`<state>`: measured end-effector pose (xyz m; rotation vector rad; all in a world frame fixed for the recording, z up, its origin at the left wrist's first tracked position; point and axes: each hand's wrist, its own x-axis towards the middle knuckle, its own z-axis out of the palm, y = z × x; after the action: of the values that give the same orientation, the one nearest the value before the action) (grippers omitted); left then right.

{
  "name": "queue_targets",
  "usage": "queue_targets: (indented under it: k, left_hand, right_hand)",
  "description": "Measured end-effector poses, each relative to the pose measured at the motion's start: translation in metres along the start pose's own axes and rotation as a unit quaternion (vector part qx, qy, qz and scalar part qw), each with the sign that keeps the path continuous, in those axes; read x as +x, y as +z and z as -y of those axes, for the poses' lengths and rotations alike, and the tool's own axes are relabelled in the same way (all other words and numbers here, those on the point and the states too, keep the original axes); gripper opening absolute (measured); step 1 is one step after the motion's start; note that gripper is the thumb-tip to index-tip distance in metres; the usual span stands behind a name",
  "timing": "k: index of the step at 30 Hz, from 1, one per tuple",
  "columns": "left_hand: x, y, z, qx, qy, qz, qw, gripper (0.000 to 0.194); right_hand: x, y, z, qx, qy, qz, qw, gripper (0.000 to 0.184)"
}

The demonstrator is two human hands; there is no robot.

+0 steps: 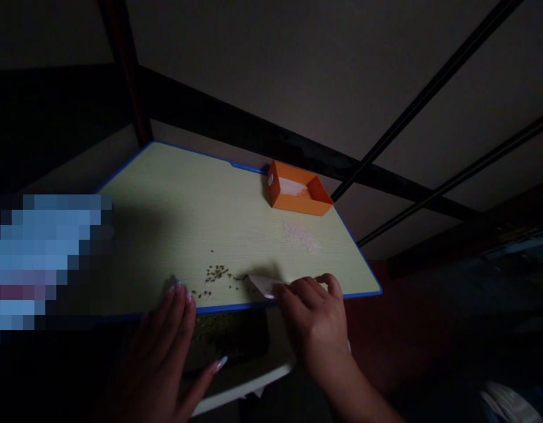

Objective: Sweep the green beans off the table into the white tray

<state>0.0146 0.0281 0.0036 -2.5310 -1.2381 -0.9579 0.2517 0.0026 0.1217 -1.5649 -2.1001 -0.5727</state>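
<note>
My right hand (313, 317) pinches a thin white card (262, 286), whose edge is low over the table near a loose scatter of small dark green beans or seeds (216, 273). On the other side of the scatter, my left hand (169, 338) has its fingers stretched out, fingertips at the table's near edge and thumb apart. It holds nothing. Below that edge, between the hands, a dark container (236, 332) shows a layer of similar greenish grains. It is partly hidden by the tabletop and deep in shadow.
The pale green tabletop (187, 200) has a blue rim. An orange box (297, 202) with white grains inside stands at its far right edge. White grains, perhaps rice (300, 235), lie spread before it. A pixelated bright patch (42, 258) covers the left. A panelled wall (253, 76) rises behind.
</note>
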Motion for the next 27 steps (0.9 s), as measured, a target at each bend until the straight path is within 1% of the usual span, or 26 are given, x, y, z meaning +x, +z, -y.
queue_targets:
  k: [7, 13, 19, 23, 27]
  left_hand:
    - [-0.005, 0.0036, 0.002, 0.005, -0.011, 0.005, 1.0, 0.086]
    - [-0.0045, 0.0034, 0.0008, -0.006, -0.009, -0.005, 1.0, 0.084]
    - [-0.0078, 0.0035, 0.0019, -0.007, -0.032, 0.01, 0.999, 0.086]
    - [-0.006, 0.0019, 0.0003, -0.006, -0.02, 0.005, 1.0, 0.086]
    - [-0.0031, 0.0006, -0.001, -0.004, -0.015, -0.001, 1.0, 0.085]
  right_hand:
    - [-0.0001, -0.0003, 0.0027, 0.015, -0.008, 0.001, 1.0, 0.032]
    - [-0.0037, -0.0015, 0.0032, 0.03, -0.022, -0.008, 0.999, 0.032]
    - [-0.004, 0.0003, 0.0033, 0.033, -0.026, -0.003, 0.999, 0.029]
    - [-0.004, -0.0003, 0.0052, 0.039, -0.028, -0.003, 0.999, 0.028]
    - [-0.0009, -0.0015, 0.0065, 0.032, -0.031, -0.003, 0.999, 0.031]
